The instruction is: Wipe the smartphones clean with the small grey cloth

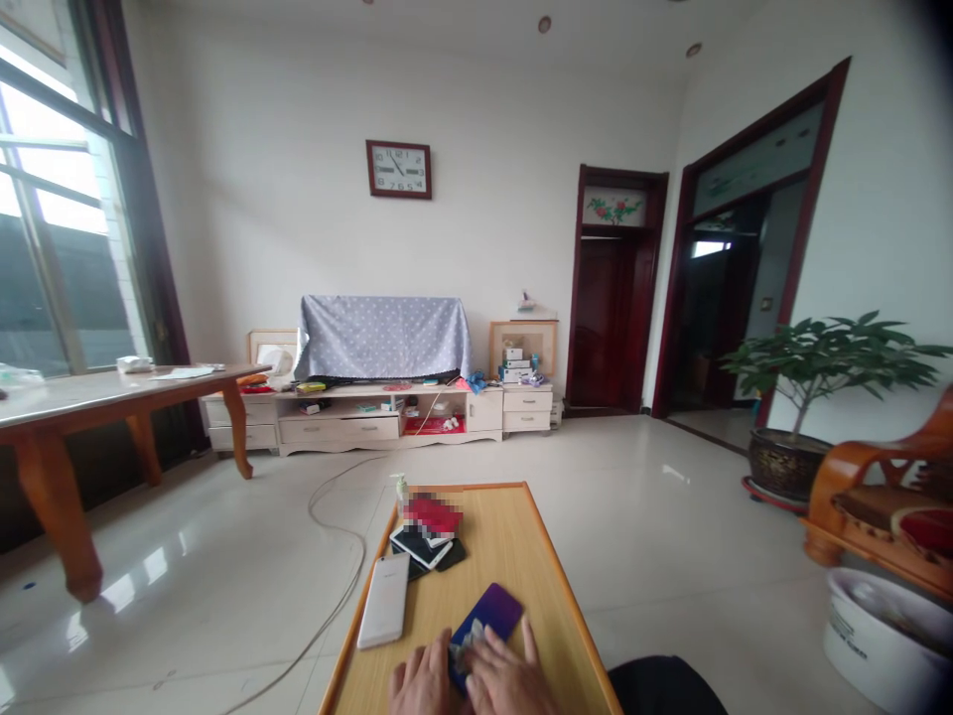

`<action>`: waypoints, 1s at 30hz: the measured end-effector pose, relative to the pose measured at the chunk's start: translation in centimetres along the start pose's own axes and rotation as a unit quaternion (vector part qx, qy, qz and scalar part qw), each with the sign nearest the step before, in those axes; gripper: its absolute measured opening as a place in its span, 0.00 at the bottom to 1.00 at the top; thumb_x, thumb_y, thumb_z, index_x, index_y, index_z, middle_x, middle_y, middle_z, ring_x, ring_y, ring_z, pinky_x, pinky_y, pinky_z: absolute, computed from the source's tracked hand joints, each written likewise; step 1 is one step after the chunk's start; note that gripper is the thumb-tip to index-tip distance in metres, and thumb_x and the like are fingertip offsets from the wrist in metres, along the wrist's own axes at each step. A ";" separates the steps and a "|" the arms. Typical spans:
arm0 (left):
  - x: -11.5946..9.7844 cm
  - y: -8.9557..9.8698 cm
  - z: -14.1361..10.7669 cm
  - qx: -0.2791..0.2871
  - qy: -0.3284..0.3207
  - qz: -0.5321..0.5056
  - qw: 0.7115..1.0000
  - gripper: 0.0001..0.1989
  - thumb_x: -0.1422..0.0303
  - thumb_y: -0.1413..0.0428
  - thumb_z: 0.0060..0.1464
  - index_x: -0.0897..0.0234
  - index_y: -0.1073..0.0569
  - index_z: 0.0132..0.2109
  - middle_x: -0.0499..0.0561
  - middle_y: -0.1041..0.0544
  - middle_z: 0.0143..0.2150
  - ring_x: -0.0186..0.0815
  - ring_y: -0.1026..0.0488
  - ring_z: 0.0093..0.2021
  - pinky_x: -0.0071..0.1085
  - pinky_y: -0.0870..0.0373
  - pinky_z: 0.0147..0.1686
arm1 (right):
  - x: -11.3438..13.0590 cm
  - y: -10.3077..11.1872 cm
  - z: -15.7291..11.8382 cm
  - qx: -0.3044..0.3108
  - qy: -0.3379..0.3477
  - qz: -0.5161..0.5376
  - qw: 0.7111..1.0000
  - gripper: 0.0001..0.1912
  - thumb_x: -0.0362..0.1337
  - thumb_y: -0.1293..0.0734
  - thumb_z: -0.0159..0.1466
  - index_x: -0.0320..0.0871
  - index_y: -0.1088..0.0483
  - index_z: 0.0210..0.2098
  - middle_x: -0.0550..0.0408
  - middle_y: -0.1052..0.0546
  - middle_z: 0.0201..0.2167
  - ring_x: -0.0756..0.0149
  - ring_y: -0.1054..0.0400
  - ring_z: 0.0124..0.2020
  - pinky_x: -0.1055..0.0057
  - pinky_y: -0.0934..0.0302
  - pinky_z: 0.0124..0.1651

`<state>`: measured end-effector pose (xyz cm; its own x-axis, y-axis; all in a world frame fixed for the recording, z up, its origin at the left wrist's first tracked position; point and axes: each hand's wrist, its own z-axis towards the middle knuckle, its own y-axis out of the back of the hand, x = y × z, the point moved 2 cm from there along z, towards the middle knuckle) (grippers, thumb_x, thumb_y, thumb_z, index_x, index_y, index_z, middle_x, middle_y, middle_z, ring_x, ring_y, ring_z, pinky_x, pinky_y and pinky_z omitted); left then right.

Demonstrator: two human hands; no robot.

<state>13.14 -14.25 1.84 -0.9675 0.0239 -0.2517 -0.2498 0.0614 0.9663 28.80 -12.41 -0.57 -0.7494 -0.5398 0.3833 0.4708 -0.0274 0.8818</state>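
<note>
On the wooden table lies a purple-blue phone point(502, 610), set at a slant. My right hand point(510, 677) presses a crumpled greyish-white wipe point(469, 636) onto its surface, the fingertips over the wipe and one finger stretched out to the side. Bent fingers of my left hand point(423, 680) hold the phone's lower left edge. Part of the phone is hidden under both hands. A pale phone point(384, 602) lies face down to the left of my left hand.
Farther up the table point(495, 516) are a white-framed phone point(421, 547), dark flat items, a blurred red object point(434, 514) and a pump bottle point(402, 494). A cable point(355, 586) runs along the floor at left. A white bucket point(871, 636) stands at right.
</note>
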 end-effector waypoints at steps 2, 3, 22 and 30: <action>-0.3 0.3 -0.1 -0.005 0.005 0.005 1.000 0.38 0.60 0.48 0.49 0.61 0.40 0.68 0.57 0.34 0.67 0.45 0.39 0.65 0.41 0.48 0.62 | -1.1 2.6 -0.1 -0.023 -0.062 -0.015 0.998 0.22 0.44 0.49 0.74 0.59 0.32 0.61 0.55 0.31 0.63 0.50 0.44 0.68 0.32 0.70 0.68; -0.5 0.4 -0.1 -0.008 0.007 0.007 1.000 0.38 0.60 0.47 0.48 0.61 0.40 0.68 0.57 0.34 0.67 0.45 0.39 0.65 0.41 0.48 0.62 | -1.5 3.6 0.0 -0.029 -0.094 -0.027 0.995 0.23 0.45 0.50 0.74 0.58 0.32 0.61 0.55 0.32 0.64 0.49 0.47 0.69 0.31 0.71 0.68; -0.8 0.2 -0.2 -0.025 0.008 0.014 1.000 0.35 0.59 0.47 0.51 0.61 0.39 0.66 0.58 0.31 0.64 0.45 0.36 0.63 0.41 0.46 0.61 | -0.5 3.7 -0.5 -0.023 -0.100 -0.009 0.995 0.26 0.46 0.51 0.74 0.50 0.35 0.64 0.50 0.33 0.65 0.53 0.47 0.69 0.41 0.66 0.71; -0.5 -0.5 -0.3 -0.064 -0.012 0.000 0.998 0.32 0.60 0.49 0.53 0.62 0.37 0.65 0.57 0.30 0.63 0.43 0.36 0.62 0.39 0.47 0.60 | -0.1 3.6 -0.6 -0.020 -0.050 0.009 0.999 0.25 0.41 0.53 0.74 0.52 0.33 0.63 0.53 0.29 0.61 0.58 0.40 0.66 0.45 0.71 0.72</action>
<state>13.69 -14.56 1.48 -0.9665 0.0479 -0.2520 -0.2548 -0.0661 0.9647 30.86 -12.93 2.44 -0.7825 -0.4543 0.4258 0.5010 -0.0533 0.8638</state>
